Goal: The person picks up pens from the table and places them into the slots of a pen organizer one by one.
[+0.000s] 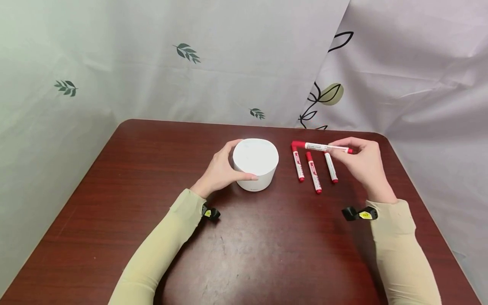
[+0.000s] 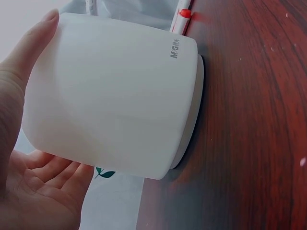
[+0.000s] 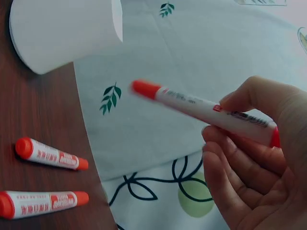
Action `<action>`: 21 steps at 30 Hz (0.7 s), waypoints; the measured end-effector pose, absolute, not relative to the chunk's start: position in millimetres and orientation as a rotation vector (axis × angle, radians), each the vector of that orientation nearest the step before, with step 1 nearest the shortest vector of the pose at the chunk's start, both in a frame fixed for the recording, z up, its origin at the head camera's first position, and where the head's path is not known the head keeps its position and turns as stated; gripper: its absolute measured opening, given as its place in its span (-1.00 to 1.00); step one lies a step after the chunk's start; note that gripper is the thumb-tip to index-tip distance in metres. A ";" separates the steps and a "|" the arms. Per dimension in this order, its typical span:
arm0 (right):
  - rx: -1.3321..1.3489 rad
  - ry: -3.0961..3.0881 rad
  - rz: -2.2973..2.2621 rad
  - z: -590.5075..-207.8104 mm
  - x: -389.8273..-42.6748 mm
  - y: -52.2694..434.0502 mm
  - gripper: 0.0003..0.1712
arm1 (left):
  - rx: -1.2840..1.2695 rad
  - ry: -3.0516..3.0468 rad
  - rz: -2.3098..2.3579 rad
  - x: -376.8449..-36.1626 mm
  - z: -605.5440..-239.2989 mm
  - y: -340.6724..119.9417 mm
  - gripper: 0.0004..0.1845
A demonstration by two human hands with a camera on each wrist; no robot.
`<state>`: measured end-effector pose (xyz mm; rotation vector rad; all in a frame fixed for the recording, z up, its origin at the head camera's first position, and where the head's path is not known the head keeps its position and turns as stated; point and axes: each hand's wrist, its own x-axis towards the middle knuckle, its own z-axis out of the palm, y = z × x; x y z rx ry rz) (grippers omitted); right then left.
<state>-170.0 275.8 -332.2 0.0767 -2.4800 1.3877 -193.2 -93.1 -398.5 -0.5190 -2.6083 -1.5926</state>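
Note:
My left hand [image 1: 221, 171] grips a white round container [image 1: 256, 183] on the table, thumb at the near side of its rim and fingers round the far side. Small M&G lettering shows on its wall in the left wrist view. My right hand [image 1: 360, 159] pinches a white marker with red ends [image 3: 211, 112] between thumb and fingers. This marker is held above the table, almost level, its red cap pointing left toward the container. Below it lie a left marker [image 1: 298, 164], a middle marker [image 1: 314, 173] and a right marker [image 1: 330, 166], the last one's far end hidden.
The dark red-brown wooden table [image 1: 244, 245] extends toward me and to both sides. Behind it hangs a pale curtain [image 1: 145, 84] with leaf prints, meeting the table's back edge. Black bands [image 1: 360, 213] with small cameras sit at both wrists.

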 end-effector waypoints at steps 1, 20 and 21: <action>0.077 -2.465 1.399 -331.6 -170.2 274.2 -0.79 | -0.521 -2.606 -1.594 -193.6 -398.5 -93.1 0.15; 0.310 -1.916 1.918 -294.0 -177.9 223.7 -0.71 | -0.523 -2.612 -1.603 -195.0 -399.4 -94.1 0.15; 0.326 -1.902 1.938 -292.5 -178.3 220.8 -0.71 | -0.522 -2.613 -1.607 -195.1 -399.5 -94.1 0.15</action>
